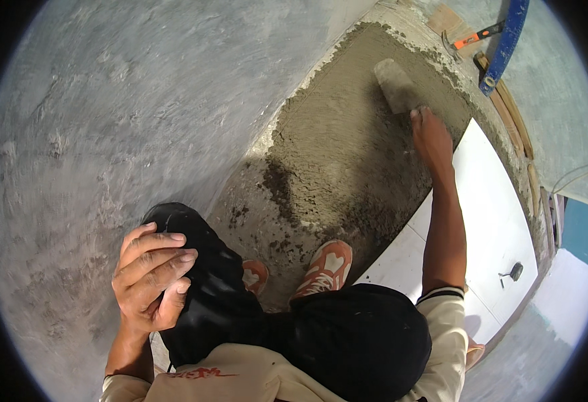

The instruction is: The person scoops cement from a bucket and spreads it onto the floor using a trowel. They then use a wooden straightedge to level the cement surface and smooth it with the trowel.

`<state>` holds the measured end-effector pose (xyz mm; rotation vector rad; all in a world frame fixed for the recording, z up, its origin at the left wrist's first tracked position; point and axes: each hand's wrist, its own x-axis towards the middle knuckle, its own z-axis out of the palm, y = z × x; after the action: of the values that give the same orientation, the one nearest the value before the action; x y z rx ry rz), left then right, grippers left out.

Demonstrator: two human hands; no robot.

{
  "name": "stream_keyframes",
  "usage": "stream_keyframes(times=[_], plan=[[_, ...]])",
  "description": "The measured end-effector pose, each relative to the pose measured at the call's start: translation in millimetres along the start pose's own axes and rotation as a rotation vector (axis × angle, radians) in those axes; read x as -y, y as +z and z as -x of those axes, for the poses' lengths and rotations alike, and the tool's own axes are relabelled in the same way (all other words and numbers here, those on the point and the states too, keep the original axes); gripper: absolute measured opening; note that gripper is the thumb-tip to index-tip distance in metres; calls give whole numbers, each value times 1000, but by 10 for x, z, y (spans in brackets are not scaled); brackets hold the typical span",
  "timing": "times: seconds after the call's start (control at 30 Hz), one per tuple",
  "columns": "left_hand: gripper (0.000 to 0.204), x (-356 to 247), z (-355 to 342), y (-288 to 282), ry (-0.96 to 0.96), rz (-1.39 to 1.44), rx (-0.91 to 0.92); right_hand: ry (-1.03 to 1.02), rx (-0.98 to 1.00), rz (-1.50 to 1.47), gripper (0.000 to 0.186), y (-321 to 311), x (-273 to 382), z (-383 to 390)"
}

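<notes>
My right hand [432, 137] is closed round the handle of a trowel [394, 84], whose pale grey blade lies on the wet mortar [334, 107]. The mortar covers the floor between the grey wall and a white tile, spread smooth at the far end and rough and crumbly near my feet. My left hand [152, 275] is raised beside my left knee, fingers loosely curled and a little apart, with nothing visible in it.
White tiles [488, 208] lie along the right, with a small dark object [513, 271] on them. A hammer [478, 37], a blue bar [507, 47] and wood strips [508, 110] lie at the far right. The grey wall [140, 100] rises on the left; my shoes [324, 268] stand by the mortar's near edge.
</notes>
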<state>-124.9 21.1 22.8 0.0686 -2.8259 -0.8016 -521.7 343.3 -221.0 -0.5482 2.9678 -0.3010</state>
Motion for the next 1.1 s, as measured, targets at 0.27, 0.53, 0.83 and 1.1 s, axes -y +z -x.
stream_keyframes(times=[0.27,0.53,0.83,1.1], plan=[[26,25,36,-36,-33,37,39,-225,155,134,42,-229,367,-764],[23,32,14,-16,-37,37,36,-136,125,69,47,-49,18,-1451],[20,52,-2,-13,-18,23,18,-237,417,-131,50,125,318,-682],[22,63,11,-16,17,68,21,-221,404,-281,46,90,729,-31]])
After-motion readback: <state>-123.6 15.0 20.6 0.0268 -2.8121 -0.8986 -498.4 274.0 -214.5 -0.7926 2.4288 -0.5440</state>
